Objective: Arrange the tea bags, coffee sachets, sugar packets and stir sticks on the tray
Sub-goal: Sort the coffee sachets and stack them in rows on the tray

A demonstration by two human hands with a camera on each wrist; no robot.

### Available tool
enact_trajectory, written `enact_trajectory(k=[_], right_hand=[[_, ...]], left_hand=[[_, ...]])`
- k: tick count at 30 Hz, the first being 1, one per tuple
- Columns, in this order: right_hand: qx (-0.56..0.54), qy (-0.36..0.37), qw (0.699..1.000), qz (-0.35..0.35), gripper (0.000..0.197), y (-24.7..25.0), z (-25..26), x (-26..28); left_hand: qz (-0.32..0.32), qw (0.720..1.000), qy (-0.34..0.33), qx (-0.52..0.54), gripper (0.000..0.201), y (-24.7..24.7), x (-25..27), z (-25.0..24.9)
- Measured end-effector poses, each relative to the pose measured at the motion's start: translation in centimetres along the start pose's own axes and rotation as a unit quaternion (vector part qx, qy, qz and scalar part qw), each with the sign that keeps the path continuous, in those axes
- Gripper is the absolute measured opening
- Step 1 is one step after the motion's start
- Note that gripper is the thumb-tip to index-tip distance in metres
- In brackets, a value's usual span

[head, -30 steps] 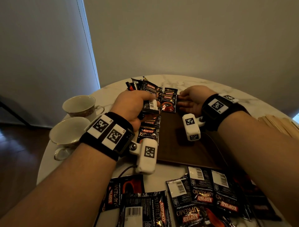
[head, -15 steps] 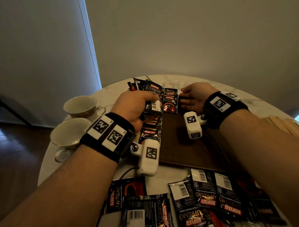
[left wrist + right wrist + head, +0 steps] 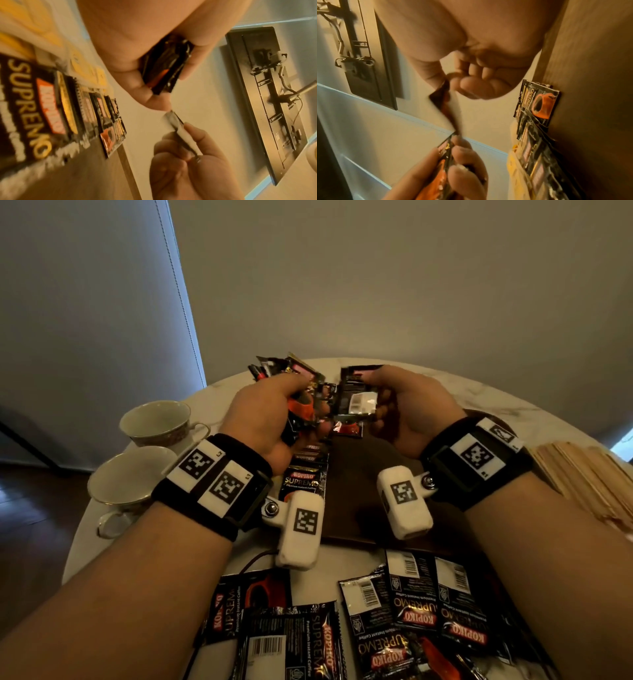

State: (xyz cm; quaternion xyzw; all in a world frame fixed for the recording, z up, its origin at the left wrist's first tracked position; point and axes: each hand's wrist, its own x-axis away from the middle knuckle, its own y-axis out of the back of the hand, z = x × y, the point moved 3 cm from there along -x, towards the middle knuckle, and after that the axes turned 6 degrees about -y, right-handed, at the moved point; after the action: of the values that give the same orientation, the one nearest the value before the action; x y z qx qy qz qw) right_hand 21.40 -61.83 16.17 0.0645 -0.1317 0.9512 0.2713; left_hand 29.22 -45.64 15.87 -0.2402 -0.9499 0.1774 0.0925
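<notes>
Both hands have lifted off the tray [image 3: 346, 508]: the right hand [image 3: 407, 412] now pinches 1 coffee sachet [image 3: 356, 402], the left hand [image 3: 270, 412] grips a sachet stack [image 3: 301, 405], above the sachet row [image 3: 305, 470] on the table [image 3: 394, 371].

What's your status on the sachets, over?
Left hand grips sachet bundle; right hand pinches one sachet above tray. One row laid. Loose sachets wait. Nothing blocking.

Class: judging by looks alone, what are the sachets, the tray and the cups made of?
Coffee sachets: glossy printed foil or plastic film; crinkled, with glints.
Tray: dark brown, matte, perhaps wood or leatherette; the grain is unclear.
Cups: glazed white ceramic, apparently with a gilt rim.
</notes>
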Motion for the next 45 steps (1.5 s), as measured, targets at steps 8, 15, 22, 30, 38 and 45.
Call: enact_trajectory(k=[8, 15, 22, 30, 38, 45], right_hand=[[0.018, 0.019, 0.997, 0.075, 0.016, -1.9, -1.1, 0.1], [-0.007, 0.053, 0.993, 0.107, 0.028, -1.4, -0.8, 0.0], [0.035, -0.007, 0.989, 0.147, 0.059, -0.6, -1.2, -0.5], [0.0, -0.003, 0.997, 0.082, 0.039, 0.2, -1.4, -0.9], [-0.055, -0.02, 0.994, 0.091, 0.046, 0.0, -1.2, -1.0], [-0.018, 0.023, 0.999, 0.021, 0.014, 0.9, -0.7, -1.5]], left_hand=[[0.098, 0.987, -0.095, -0.083, 0.027, -1.3, 0.6, 0.2], [0.093, 0.987, -0.102, -0.087, 0.052, -0.6, -0.1, 0.5], [0.07, 0.992, -0.065, -0.082, 0.044, -0.6, 0.1, 0.9], [0.042, 0.993, -0.045, -0.102, 0.024, -0.3, 0.4, 0.4], [-0.004, 0.998, -0.035, -0.054, 0.014, 0.0, 0.2, -0.1], [-0.03, 0.998, -0.04, -0.03, 0.011, 0.3, -0.4, 0.2]])
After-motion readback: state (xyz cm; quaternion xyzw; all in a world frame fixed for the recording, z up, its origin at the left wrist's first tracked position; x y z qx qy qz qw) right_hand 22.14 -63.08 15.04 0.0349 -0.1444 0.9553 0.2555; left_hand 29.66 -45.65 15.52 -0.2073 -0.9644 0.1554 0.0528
